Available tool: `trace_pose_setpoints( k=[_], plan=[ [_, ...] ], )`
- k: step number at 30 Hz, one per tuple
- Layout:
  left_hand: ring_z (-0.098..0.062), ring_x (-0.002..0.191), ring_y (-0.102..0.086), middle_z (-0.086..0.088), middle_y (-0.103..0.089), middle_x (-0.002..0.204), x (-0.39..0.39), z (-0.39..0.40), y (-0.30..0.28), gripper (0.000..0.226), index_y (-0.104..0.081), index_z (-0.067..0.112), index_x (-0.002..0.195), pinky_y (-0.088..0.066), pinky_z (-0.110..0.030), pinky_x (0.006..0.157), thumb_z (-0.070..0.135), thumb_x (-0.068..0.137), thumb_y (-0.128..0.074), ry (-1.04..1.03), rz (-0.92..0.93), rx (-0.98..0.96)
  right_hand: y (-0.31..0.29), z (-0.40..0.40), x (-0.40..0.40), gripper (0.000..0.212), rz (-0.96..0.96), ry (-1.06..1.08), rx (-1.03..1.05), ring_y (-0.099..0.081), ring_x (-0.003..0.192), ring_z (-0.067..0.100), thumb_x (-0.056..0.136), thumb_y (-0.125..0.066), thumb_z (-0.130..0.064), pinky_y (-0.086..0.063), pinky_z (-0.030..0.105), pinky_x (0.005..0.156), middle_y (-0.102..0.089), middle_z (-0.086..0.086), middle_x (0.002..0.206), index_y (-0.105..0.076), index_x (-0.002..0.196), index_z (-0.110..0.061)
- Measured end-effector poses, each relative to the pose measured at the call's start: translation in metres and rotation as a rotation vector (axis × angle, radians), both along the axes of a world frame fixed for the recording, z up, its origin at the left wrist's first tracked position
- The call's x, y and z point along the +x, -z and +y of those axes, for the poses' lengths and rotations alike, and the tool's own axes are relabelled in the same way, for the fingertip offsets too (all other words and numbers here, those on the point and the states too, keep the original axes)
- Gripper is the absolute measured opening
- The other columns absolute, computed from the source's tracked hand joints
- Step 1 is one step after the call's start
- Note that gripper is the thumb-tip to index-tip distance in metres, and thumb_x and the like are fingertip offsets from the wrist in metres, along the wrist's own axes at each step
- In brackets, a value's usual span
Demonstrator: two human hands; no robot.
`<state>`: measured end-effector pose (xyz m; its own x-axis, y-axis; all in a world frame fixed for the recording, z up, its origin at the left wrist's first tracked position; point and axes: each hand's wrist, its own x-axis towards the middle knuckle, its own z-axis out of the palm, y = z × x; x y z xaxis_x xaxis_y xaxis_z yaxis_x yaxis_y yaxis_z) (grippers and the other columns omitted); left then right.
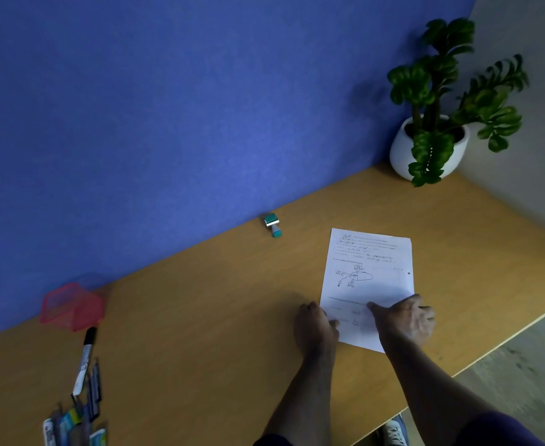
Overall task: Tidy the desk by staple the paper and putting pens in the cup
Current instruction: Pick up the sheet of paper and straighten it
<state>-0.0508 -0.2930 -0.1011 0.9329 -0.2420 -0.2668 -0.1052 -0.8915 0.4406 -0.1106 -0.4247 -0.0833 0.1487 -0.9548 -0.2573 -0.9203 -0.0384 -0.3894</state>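
Resting on the near end of the printed paper (367,272), both hands meet it: the left hand (314,326) curls at its left edge, thumb on the sheet, while the right hand (406,320) lies spread flat. Well left, pens (86,365) lie near the red mesh cup (71,305); the teal stapler (272,224) sits by the blue partition (168,107).

Blue felt partition (168,107) far; grey wall (528,123) right; wooden desk (216,317); potted plant (438,101) far right corner; grey floor (522,375) near right.
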Motion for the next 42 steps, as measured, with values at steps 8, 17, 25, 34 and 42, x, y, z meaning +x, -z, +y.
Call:
trace_pose_setpoints(
  k=[8,17,25,34,42],
  plan=[
    [-0.022,0.108,-0.061,-0.004,-0.059,0.119,-0.002,-0.001,-0.001,0.042,-0.059,0.015,0.111,-0.056,-0.034,0.087,0.038,0.082,-0.079,0.018,-0.020,0.017,0.001,-0.002,-0.008,0.077,0.048,-0.009,-0.012,-0.056,0.109,0.041,0.067,-0.081,-0.052,-0.044,0.044,0.095,-0.058,0.022,0.119,-0.046,0.117,-0.006],
    [-0.027,0.122,-0.054,-0.008,-0.047,0.137,0.003,-0.003,-0.007,0.068,-0.043,0.016,0.134,-0.051,-0.037,0.097,0.036,0.080,-0.080,0.031,0.088,0.029,0.004,-0.024,-0.013,0.057,-0.254,-0.115,0.154,-0.060,0.095,0.033,0.071,-0.082,-0.032,-0.051,0.039,0.079,-0.065,0.013,0.111,-0.055,0.118,-0.014],
    [-0.032,0.125,-0.050,-0.011,-0.041,0.139,0.011,0.014,-0.019,0.077,-0.043,0.013,0.138,-0.048,-0.039,0.100,0.048,0.078,-0.076,-0.061,0.193,-0.151,-0.013,-0.035,-0.015,0.009,-0.647,-0.243,0.238,-0.066,0.078,0.029,0.086,-0.070,-0.021,-0.053,0.038,0.067,-0.072,0.005,0.087,-0.070,0.095,-0.019],
    [-0.020,0.103,-0.064,0.001,-0.067,0.116,0.033,0.086,-0.042,0.036,-0.057,0.019,0.123,-0.052,-0.029,0.087,0.023,0.089,-0.068,-0.337,0.157,-0.564,-0.038,0.003,0.001,0.005,-0.777,-0.407,0.506,-0.068,0.070,0.018,0.085,-0.074,-0.019,-0.055,0.036,0.068,-0.077,0.004,0.084,-0.076,0.088,-0.023],
    [-0.020,0.082,-0.065,0.003,-0.068,0.096,0.031,0.181,-0.055,0.037,-0.052,0.027,0.119,-0.051,-0.028,0.070,0.015,0.087,-0.067,-0.535,-0.005,-0.452,-0.031,0.072,0.036,0.021,-0.515,-0.725,0.571,-0.053,0.076,0.018,0.093,-0.063,-0.017,-0.042,0.032,0.069,-0.059,0.008,0.080,-0.069,0.092,0.004]
  ],
)
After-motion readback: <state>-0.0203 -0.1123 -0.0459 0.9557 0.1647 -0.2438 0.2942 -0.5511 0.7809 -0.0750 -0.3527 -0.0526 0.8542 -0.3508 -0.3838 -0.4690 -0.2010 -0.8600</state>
